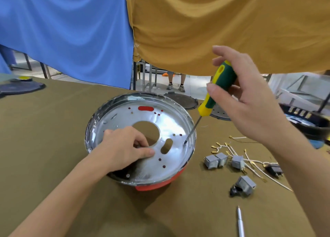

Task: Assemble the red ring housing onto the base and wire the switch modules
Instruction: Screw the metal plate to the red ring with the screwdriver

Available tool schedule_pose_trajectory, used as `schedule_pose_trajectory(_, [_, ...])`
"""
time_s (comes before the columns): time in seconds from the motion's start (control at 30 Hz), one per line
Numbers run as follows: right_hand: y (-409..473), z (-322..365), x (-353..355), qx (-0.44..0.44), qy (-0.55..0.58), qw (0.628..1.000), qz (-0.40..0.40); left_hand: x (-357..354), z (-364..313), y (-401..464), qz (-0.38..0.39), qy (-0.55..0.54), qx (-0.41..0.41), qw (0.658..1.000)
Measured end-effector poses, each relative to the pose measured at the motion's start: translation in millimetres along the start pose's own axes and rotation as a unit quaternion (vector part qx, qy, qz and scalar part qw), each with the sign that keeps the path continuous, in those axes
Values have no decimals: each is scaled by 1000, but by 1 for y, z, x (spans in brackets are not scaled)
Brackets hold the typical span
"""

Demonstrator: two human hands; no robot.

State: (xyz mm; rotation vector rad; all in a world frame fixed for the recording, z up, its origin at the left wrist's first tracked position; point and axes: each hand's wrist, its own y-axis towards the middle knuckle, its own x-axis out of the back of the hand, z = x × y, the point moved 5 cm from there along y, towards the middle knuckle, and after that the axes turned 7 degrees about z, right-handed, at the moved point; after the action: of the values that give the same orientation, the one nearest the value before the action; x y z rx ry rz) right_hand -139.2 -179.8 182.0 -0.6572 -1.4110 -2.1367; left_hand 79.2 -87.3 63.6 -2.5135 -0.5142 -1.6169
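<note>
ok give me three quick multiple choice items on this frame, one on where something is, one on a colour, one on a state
1. Where does the screwdriver tip sit?
A. inside the metal base, near its right wall
B. on the cloth beside the switches
C. in the base's big centre hole

2. What colours is the screwdriver handle?
A. red and black
B. green and yellow
C. blue and white

3. What is the left hand doing?
A. holding a switch
B. hanging idle off the table
C. resting on the base with fingers at the centre hole

Answers:
1 A, the shaft slants down to a point by the right inner wall.
2 B, a green body with yellow ends shows in the right hand.
3 C, the hand lies on the shiny plate, fingers curled at the hole's edge.
</note>
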Motion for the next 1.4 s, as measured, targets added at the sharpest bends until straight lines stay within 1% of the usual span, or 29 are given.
schedule_pose_trajectory(0.1, [1, -6, -3, -18, 91, 996, 15, 0, -1, -2, 26, -12, 5, 1000])
schedule_pose_trajectory(0.23, [1, -7, -8, -12, 129, 991, 20, -1, -4, -4, 64, -28, -7, 998])
schedule_pose_trajectory(0.3, [4, -6, -10, -12, 114, 993, 20, -3, -4, -4, 88, -43, -17, 995])
schedule_pose_trajectory(0.37, [11, -3, -9, -8, 75, 997, 10, -5, -4, -3, 115, -76, -33, 990])
schedule_pose_trajectory(0.47, [21, 0, -6, -14, 36, 999, -11, -7, -5, -2, 130, -105, -50, 985])
schedule_pose_trajectory(0.57, [23, 3, -11, -12, 37, 999, 11, -11, -4, -1, 139, -121, -54, 981])
schedule_pose_trajectory(0.67, [20, 1, -24, -23, 49, 997, 59, -17, -4, 0, 148, -67, -54, 985])
schedule_pose_trajectory(0.77, [20, -2, -31, -23, -15, 999, 28, -20, -5, 3, 145, 2, -60, 988])
schedule_pose_trajectory(0.83, [21, -6, -31, -36, -24, 999, 14, -21, -5, 2, 137, 15, -61, 989])
schedule_pose_trajectory(0.87, [21, -10, -31, -43, -10, 999, 23, -21, -6, 2, 138, 9, -65, 988])
schedule_pose_trajectory(0.93, [22, -16, -32, -56, 56, 995, 59, -24, -11, -1, 157, -6, -92, 983])
schedule_pose_trajectory(0.97, [22, -17, -31, -56, 85, 992, 73, -25, -13, -2, 173, 3, -107, 979])
schedule_pose_trajectory(1.0, [23, -17, -31, -51, 84, 992, 73, -27, -16, -3, 188, 25, -117, 975])
schedule_pose_trajectory(1.03, [24, -16, -30, -43, 51, 996, 58, -29, -17, -3, 198, 48, -123, 971])
schedule_pose_trajectory(1.1, [24, -14, -27, -33, -55, 998, 0, -29, -17, -1, 205, 73, -125, 968])
schedule_pose_trajectory(1.13, [23, -13, -27, -36, -89, 995, -23, -29, -17, -1, 209, 74, -123, 967])
schedule_pose_trajectory(1.17, [22, -12, -29, -41, -99, 994, -32, -30, -17, -1, 214, 71, -123, 966])
schedule_pose_trajectory(1.2, [21, -12, -31, -44, -83, 995, -23, -31, -17, -1, 215, 68, -125, 966])
schedule_pose_trajectory(1.3, [23, -13, -32, -60, 48, 996, 51, -31, -16, -1, 212, 60, -125, 967])
schedule_pose_trajectory(1.33, [24, -13, -29, -61, 64, 994, 66, -31, -16, -1, 212, 57, -124, 968])
schedule_pose_trajectory(1.4, [24, -12, -23, -50, 19, 997, 53, -31, -17, -1, 207, 59, -124, 969])
